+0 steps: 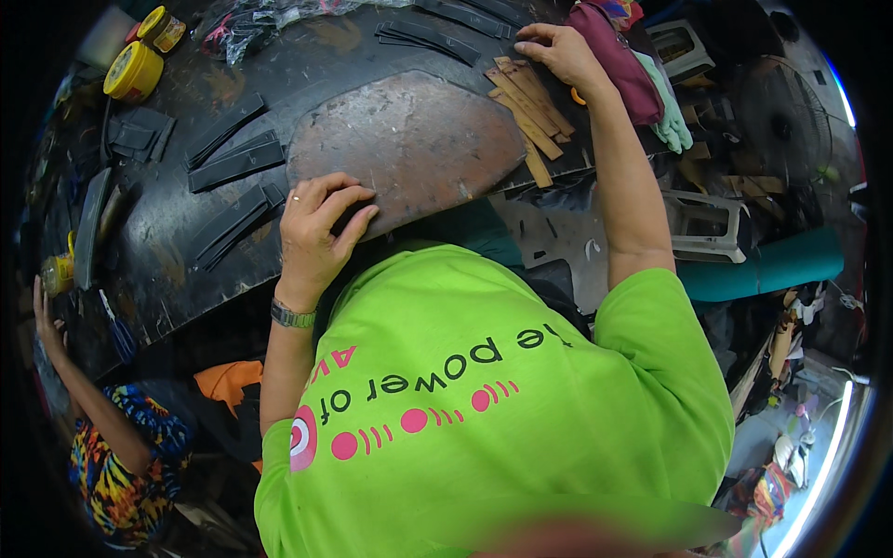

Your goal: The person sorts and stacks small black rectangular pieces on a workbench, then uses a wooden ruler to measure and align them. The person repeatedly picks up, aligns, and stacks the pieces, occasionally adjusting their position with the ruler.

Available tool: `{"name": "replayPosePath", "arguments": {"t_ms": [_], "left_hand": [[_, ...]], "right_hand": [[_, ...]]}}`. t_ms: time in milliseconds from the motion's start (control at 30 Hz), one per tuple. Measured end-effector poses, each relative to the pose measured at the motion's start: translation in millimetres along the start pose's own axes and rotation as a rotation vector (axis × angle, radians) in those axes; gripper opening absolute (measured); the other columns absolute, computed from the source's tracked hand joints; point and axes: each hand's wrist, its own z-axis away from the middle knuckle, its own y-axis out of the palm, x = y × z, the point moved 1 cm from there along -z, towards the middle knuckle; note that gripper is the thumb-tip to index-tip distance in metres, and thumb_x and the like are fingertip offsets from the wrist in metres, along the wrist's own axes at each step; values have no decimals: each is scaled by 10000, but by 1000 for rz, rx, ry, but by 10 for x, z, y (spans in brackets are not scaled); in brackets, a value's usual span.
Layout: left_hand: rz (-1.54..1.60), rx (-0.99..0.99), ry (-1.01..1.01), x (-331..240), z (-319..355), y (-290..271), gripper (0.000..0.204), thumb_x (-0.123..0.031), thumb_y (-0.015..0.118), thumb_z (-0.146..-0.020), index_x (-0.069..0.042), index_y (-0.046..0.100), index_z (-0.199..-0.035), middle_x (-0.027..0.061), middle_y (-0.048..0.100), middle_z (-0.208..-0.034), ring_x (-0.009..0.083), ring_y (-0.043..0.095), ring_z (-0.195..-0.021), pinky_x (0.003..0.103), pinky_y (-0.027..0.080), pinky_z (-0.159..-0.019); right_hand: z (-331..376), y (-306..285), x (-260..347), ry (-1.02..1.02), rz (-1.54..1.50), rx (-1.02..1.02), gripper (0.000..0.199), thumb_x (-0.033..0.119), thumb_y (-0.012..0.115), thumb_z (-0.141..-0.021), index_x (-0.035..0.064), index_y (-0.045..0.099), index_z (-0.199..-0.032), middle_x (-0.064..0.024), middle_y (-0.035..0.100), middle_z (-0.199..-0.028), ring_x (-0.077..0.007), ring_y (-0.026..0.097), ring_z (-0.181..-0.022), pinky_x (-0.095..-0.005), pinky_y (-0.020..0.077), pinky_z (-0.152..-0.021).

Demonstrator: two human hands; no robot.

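1. where the dark work table [177, 270] curves down at the far left, another person's raised hand [45, 321] and patterned sleeve [121, 465] show below its edge, beside a small yellow jar [58, 272].
2. two yellow-lidded tubs [133, 71] stand at the table's upper left, with flat black strips [234, 164] lying in loose rows nearby.
3. the left hand [314, 223] rests on the near edge of a worn, rust-brown oval slab [409, 139]; its fingers are spread and curled over the rim, pressing down, gripping nothing else. a ring and a metal wristwatch [292, 316] show on it.
4. the slab lies in the table's middle, just ahead of the person's bright green shirt [484, 400].
5. tan leather strips [528, 107] lie fanned at the slab's right edge, touching it.
6. the right hand [558, 51] reaches far forward, fingers bent down onto the top of the tan strips; whether it pinches one i cannot tell.
7. a maroon cloth [619, 60] and pale green glove [670, 116] lie just right of that arm.
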Motion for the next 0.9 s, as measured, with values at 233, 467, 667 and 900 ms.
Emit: {"name": "replayPosePath", "arguments": {"t_ms": [233, 467, 667, 900], "left_hand": [[-11, -49, -21, 6, 38, 20, 175, -90, 799, -798, -74, 751, -966, 63, 689, -1007, 250, 632, -908, 354, 492, -821], [-34, -27, -59, -11, 57, 20, 147, -28, 753, -835, -27, 748, -982, 95, 692, -1031, 261, 651, -963, 352, 508, -867], [-52, -69, -39, -34, 50, 32, 159, -36, 768, -814, -45, 750, -971, 82, 690, -999, 259, 640, -910, 351, 505, -821], [-53, -55, -53, -31, 54, 32, 156, -35, 767, -813, -45, 750, -967, 84, 687, -993, 259, 638, -905, 351, 504, -819]], "right_hand": [[-121, 147, 29, -112, 58, 72, 321, 216, 753, -894, 2, 712, -1130, -89, 723, -931, -157, 664, -838, -297, 524, -791], [-390, 66, 226, -20, 123, 314, 449, 229, 823, -737, 17, 705, -1114, -187, 739, -1000, -305, 708, -907, -403, 568, -816], [-395, -109, 319, -120, 125, 438, 558, 277, 831, -765, 37, 666, -1242, -199, 726, -1108, -322, 698, -1007, -390, 553, -885], [367, -346, 375, -228, 79, 451, 183, 154, 717, -913, -14, 668, -968, -112, 692, -800, -167, 642, -758, -332, 517, -726]]}}
